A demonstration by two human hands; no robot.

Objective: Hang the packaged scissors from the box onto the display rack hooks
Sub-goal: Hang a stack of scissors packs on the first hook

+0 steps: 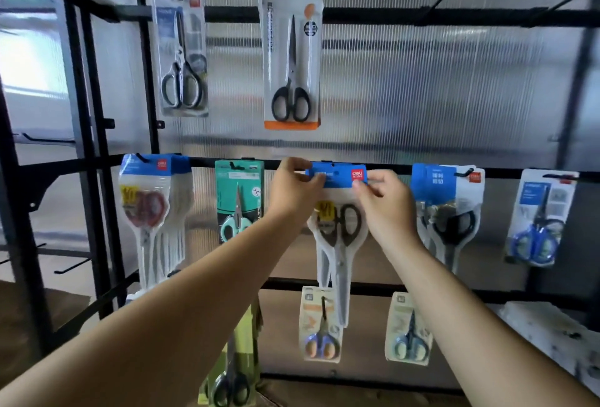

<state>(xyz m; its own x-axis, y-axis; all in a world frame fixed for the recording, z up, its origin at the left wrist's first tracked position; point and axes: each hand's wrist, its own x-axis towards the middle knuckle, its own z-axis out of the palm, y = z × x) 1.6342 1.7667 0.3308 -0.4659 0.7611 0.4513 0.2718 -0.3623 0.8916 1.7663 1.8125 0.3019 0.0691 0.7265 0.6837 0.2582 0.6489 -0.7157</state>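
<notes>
A packaged pair of black-handled scissors [339, 231] with a blue header card hangs up against the middle bar of the black display rack [389, 170]. My left hand [293, 192] pinches the card's left end. My right hand [386, 202] pinches its right end just below the red logo. The hook behind the card is hidden, so I cannot tell whether the pack is on it. No box is in view.
The same bar carries a thick bunch of red-handled packs [152, 211], a teal pack [238, 202], black-handled packs [449, 208] and a blue-handled pack [539, 218]. Two large scissors packs [292, 55] hang above, small ones [319, 325] below. Bare hooks jut out at top right.
</notes>
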